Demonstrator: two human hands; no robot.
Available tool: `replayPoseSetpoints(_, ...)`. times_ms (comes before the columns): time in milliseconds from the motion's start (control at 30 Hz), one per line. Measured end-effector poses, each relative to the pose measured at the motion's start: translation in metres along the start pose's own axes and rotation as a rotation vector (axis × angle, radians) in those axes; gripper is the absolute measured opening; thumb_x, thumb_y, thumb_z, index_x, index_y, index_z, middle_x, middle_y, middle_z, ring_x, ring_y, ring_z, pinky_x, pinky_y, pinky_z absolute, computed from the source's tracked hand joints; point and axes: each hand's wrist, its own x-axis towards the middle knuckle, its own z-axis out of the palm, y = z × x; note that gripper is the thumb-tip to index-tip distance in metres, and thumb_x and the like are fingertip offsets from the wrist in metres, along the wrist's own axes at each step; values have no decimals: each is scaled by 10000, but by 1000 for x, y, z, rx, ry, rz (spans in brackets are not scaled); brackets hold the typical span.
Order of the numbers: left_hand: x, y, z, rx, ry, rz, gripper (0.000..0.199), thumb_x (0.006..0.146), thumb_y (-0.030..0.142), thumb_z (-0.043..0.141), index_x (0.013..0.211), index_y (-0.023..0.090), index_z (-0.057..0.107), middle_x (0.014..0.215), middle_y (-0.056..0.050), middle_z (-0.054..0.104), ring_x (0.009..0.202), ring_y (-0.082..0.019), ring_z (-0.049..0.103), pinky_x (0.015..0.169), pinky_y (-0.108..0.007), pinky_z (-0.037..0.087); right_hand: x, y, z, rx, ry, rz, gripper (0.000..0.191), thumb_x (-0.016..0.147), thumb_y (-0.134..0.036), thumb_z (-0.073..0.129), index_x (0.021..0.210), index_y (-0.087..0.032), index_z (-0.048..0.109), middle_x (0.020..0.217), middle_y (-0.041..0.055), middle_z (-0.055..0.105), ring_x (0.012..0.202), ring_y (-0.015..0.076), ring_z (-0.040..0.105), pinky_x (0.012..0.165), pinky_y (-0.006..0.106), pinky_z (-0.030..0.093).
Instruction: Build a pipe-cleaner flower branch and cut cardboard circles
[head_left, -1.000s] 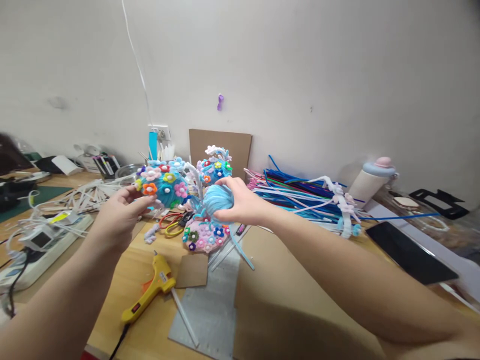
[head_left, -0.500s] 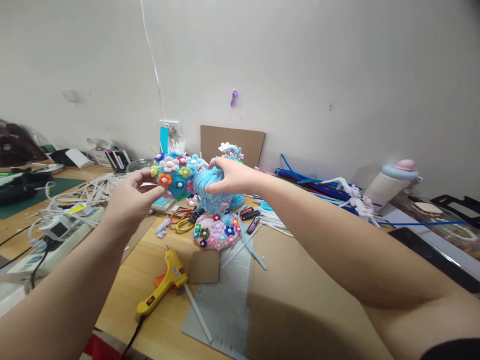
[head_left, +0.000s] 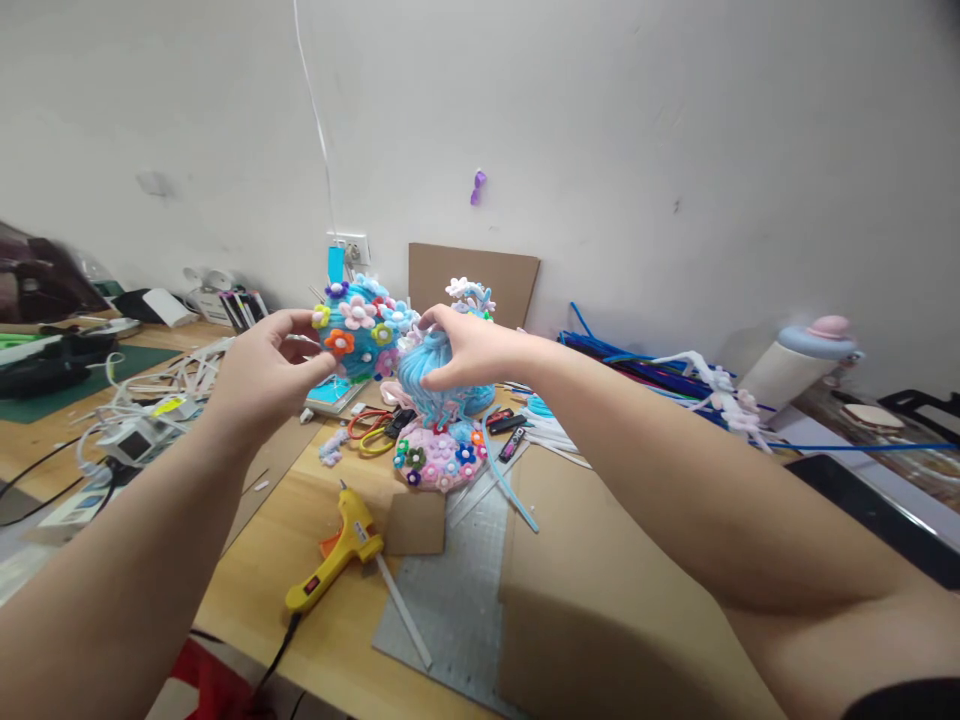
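My left hand (head_left: pixel 266 365) is closed on the left side of a blue fuzzy ball (head_left: pixel 360 345) covered with small colourful pipe-cleaner flowers. Curved around a light blue pipe-cleaner bundle (head_left: pixel 421 372) is my right hand (head_left: pixel 480 350), thumb in front and fingers over the top. The ball sits close beside this bundle; whether they are joined I cannot tell. Below them rests a pink base (head_left: pixel 439 458) dotted with flowers. White and blue flowers (head_left: pixel 469 291) rise behind my right hand, partly hidden by it.
A yellow glue gun (head_left: pixel 337 550) lies in front, a glue stick poking out. Cardboard (head_left: pixel 585 580) covers the right side, near a blue pipe cleaner (head_left: pixel 514 490). Scissors (head_left: pixel 375 430) lie behind. Power strips with cables (head_left: pixel 127 440) crowd the left; a white bottle (head_left: pixel 787 365) stands right.
The camera view has shifted slightly, moving the scene a little to the right. The flowered ball has risen a little beside the light blue bundle. Both hands keep their hold.
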Motion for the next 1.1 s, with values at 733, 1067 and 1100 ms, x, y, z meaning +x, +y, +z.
replayPoseSetpoints(733,-1,20,-2,200,24,124,394,712,264,672,1094,174,630,917,-53,668,753,-193,644,651,-290,468,-8,-3,12,32,59,18,619,613,-394,655,1142,-163,430,1002,91,589,796,180,572,625,276,460)
replayPoseSetpoints(1067,-33,-2,35,-646,-71,-422,302,562,277,828,785,170,655,717,14,660,641,-102,624,641,-196,516,-147,58,-1,-43,191,199,573,713,-356,638,1224,-197,430,1221,97,520,1078,247,534,882,352,451)
replayPoseSetpoints(1100,-38,-1,41,-685,-87,-455,265,583,282,813,758,174,646,693,17,651,636,-104,625,643,-201,532,-165,68,0,-51,241,235,583,717,-366,638,1232,-200,421,1248,100,505,1120,259,514,918,367,434)
